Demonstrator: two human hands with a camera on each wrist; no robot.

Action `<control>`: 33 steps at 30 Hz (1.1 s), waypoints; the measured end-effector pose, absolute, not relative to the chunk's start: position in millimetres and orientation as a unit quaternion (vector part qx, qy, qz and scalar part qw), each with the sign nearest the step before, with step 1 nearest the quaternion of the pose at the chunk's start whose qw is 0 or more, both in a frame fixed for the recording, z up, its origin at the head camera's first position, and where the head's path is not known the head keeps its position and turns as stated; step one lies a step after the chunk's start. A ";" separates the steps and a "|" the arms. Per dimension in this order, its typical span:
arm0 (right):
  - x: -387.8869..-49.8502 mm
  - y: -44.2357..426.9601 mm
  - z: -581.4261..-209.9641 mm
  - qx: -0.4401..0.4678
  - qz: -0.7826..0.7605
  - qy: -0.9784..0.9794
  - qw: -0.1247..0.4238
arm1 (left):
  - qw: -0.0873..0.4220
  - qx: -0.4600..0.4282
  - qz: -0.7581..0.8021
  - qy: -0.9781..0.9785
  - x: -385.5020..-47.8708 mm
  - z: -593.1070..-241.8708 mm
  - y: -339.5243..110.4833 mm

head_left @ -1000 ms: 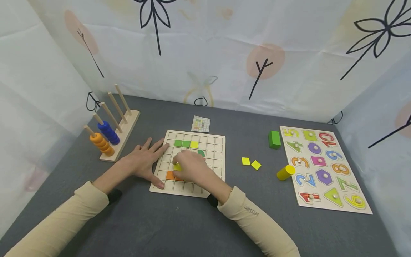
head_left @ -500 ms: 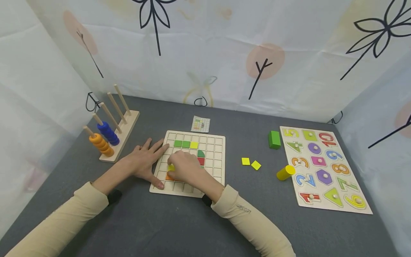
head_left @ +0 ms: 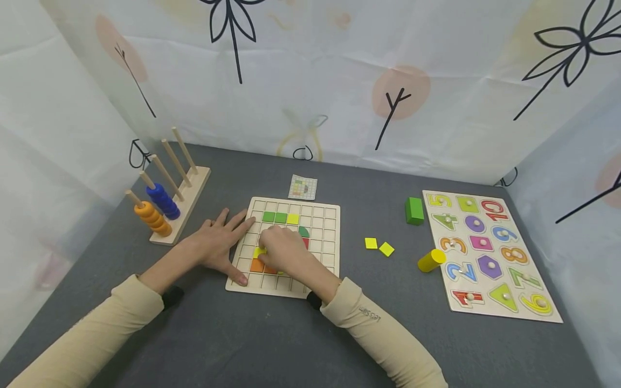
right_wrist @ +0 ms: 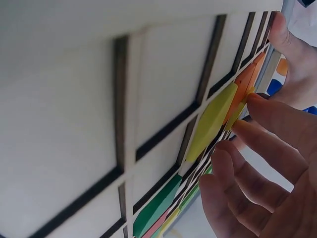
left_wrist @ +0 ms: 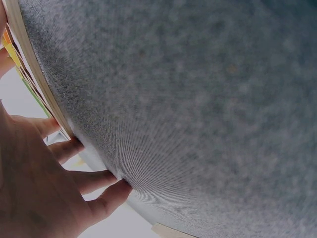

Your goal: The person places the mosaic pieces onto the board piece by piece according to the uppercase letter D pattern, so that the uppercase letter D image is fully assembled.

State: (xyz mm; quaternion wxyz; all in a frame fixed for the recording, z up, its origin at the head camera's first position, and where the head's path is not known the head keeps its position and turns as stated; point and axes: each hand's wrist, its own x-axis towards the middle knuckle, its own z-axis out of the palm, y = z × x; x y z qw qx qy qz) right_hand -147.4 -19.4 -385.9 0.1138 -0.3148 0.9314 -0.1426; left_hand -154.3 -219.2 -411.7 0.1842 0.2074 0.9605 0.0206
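A wooden grid board [head_left: 291, 288] lies on the grey table, with green, yellow, orange and red tiles in its cells. My left hand [head_left: 215, 245] spreads over the board's left edge, thumb on its lower corner. In the left wrist view several fingertips of the left hand [left_wrist: 54, 178] reach the edge and the table. My right hand [head_left: 288, 250] is over the board's middle. Its thumb and index finger pinch a yellow square tile [head_left: 259, 251] above the orange tiles [head_left: 257, 265]. In the right wrist view, that yellow tile [right_wrist: 239, 110] touches both fingertips. The right hand covers several cells.
Two loose yellow tiles [head_left: 378, 247] lie right of the board. A small pattern card [head_left: 303, 187] is behind it. Left stands a peg stacker [head_left: 186, 199] with orange and blue beads. At right are a green block [head_left: 414, 210], a yellow cylinder [head_left: 432, 261] and a number puzzle [head_left: 492, 258].
My right hand carried the yellow tile left to the cell above the orange tiles, then shifted slightly right, showing more of the tile. The left hand stayed in place.
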 end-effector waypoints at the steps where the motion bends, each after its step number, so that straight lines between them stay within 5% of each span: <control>1: -147.6 -19.6 -386.2 -0.314 -0.142 0.932 0.113 | 0.184 0.208 0.020 0.960 -154.4 -411.9 -219.2; 33: -151.7 6.8 -380.6 -0.281 -0.173 0.937 0.112 | 0.178 0.211 0.013 0.961 -154.7 -413.4 -219.6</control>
